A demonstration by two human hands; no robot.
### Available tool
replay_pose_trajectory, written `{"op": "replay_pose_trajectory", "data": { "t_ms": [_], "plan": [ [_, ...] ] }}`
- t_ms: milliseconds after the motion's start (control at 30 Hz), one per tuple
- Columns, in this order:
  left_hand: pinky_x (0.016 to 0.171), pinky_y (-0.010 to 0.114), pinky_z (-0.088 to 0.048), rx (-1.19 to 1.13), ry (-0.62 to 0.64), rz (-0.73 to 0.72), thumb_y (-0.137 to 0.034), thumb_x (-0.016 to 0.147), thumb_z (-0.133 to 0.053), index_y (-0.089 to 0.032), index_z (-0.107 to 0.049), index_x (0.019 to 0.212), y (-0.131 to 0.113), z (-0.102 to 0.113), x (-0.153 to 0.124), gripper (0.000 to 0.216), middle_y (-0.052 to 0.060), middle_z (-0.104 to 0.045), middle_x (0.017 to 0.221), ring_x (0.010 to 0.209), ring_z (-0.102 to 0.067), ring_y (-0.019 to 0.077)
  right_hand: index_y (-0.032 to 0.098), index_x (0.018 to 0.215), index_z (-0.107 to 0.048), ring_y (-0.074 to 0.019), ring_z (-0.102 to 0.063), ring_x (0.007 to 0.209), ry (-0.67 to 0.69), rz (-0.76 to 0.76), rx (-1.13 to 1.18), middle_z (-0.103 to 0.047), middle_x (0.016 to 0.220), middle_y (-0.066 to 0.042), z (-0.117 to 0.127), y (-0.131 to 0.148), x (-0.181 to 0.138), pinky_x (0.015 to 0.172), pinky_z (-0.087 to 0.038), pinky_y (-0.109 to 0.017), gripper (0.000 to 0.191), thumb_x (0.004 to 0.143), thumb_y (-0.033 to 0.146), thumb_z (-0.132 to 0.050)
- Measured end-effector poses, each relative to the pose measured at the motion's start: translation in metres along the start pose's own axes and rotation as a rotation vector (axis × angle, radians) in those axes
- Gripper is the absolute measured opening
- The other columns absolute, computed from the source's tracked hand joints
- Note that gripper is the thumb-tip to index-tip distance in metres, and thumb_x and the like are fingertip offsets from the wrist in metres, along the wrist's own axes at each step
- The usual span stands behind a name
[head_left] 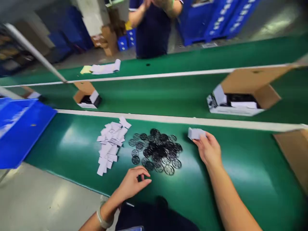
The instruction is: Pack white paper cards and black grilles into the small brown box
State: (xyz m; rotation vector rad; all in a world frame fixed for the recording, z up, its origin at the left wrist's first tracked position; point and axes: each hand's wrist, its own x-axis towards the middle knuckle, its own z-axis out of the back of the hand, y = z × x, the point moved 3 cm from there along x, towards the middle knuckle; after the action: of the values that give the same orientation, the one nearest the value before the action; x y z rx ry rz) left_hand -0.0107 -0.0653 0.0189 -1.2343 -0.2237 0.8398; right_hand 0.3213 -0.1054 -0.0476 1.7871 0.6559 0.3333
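Note:
My right hand [209, 148] grips a small white folded piece of card or paper [196, 133] over the green surface; whether it is one piece or several I cannot tell. My left hand [134, 182] hovers at the near side of a heap of thin black rings [158, 150], its fingers bent and the thumb apart from them, with nothing visible between. Each ring has some pattern inside, too small to make out. Left of the rings lies a loose pile of small white slips [111, 144].
Open cardboard boxes with dark contents stand on the green belt, one at left [87, 98] and one at right [238, 104]. A blue bin [31, 128] sits at far left, a cardboard flap [292, 154] at right. A person [154, 29] stands across the belt.

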Motion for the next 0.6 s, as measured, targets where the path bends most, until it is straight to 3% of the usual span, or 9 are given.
{"op": "replay_pose_trajectory", "data": {
  "t_ms": [100, 200, 267, 367, 467, 533, 600],
  "plan": [
    [0.071, 0.031, -0.050, 0.236, 0.193, -0.056, -0.032, 0.075, -0.070, -0.022, -0.065, 0.105, -0.006, -0.013, -0.005, 0.032, 0.006, -0.062, 0.104, 0.073, -0.058, 0.0162, 0.022, 0.093, -0.059, -0.0159, -0.060, 0.074, -0.011, -0.020, 0.029, -0.063, 0.088, -0.001, 0.002, 0.001, -0.002, 0.064, -0.052, -0.026, 0.054, 0.056, 0.051, -0.086],
    [0.085, 0.036, -0.052, 0.529, 0.438, -0.116, -0.042, 0.069, -0.076, -0.023, -0.053, 0.125, -0.009, -0.035, -0.014, 0.064, 0.009, -0.056, 0.123, 0.098, -0.061, 0.0254, 0.022, 0.094, -0.058, -0.0167, -0.060, 0.073, 0.000, -0.011, 0.014, -0.064, 0.088, -0.002, -0.007, 0.004, 0.001, 0.063, -0.052, -0.026, 0.052, 0.059, 0.051, -0.084],
    [0.086, 0.037, -0.052, 0.695, 0.555, -0.145, -0.041, 0.071, -0.075, -0.022, -0.052, 0.125, -0.008, -0.049, -0.016, 0.062, 0.010, -0.056, 0.124, 0.106, -0.059, 0.0291, 0.022, 0.094, -0.059, -0.0174, -0.060, 0.074, 0.010, -0.013, 0.014, -0.064, 0.088, -0.003, -0.010, 0.006, 0.001, 0.063, -0.053, -0.026, 0.053, 0.059, 0.052, -0.084],
    [0.077, 0.034, -0.055, 0.797, 0.637, -0.151, -0.036, 0.078, -0.069, -0.023, -0.055, 0.119, -0.003, -0.059, -0.016, 0.045, 0.010, -0.059, 0.120, 0.100, -0.062, 0.0279, 0.021, 0.093, -0.061, -0.0177, -0.061, 0.075, 0.016, -0.032, 0.026, -0.064, 0.088, -0.003, -0.008, 0.006, -0.003, 0.063, -0.054, -0.026, 0.053, 0.057, 0.051, -0.086],
    [0.073, 0.028, -0.053, 0.595, 0.566, -0.137, -0.034, 0.079, -0.068, -0.025, -0.061, 0.113, -0.002, -0.051, -0.015, 0.036, 0.007, -0.065, 0.109, 0.090, -0.065, 0.0238, 0.020, 0.092, -0.064, -0.0173, -0.061, 0.075, -0.004, -0.058, 0.046, -0.065, 0.088, -0.003, -0.003, 0.003, -0.003, 0.063, -0.055, -0.024, 0.052, 0.055, 0.048, -0.088],
    [0.068, 0.024, -0.050, 0.375, 0.408, -0.080, -0.030, 0.080, -0.066, -0.024, -0.068, 0.101, -0.004, -0.030, -0.012, 0.022, 0.004, -0.068, 0.093, 0.077, -0.065, 0.0180, 0.021, 0.092, -0.065, -0.0172, -0.061, 0.075, -0.018, -0.077, 0.052, -0.065, 0.088, -0.003, -0.001, -0.001, 0.000, 0.063, -0.055, -0.023, 0.051, 0.056, 0.047, -0.089],
    [0.060, 0.023, -0.048, 0.196, 0.189, -0.004, -0.031, 0.081, -0.063, -0.022, -0.071, 0.090, -0.009, 0.005, -0.007, 0.016, 0.002, -0.068, 0.080, 0.065, -0.062, 0.0144, 0.021, 0.091, -0.065, -0.0174, -0.061, 0.076, -0.018, -0.095, 0.049, -0.065, 0.088, -0.003, 0.001, -0.004, 0.002, 0.064, -0.055, -0.022, 0.049, 0.056, 0.047, -0.088]
  ]
}}
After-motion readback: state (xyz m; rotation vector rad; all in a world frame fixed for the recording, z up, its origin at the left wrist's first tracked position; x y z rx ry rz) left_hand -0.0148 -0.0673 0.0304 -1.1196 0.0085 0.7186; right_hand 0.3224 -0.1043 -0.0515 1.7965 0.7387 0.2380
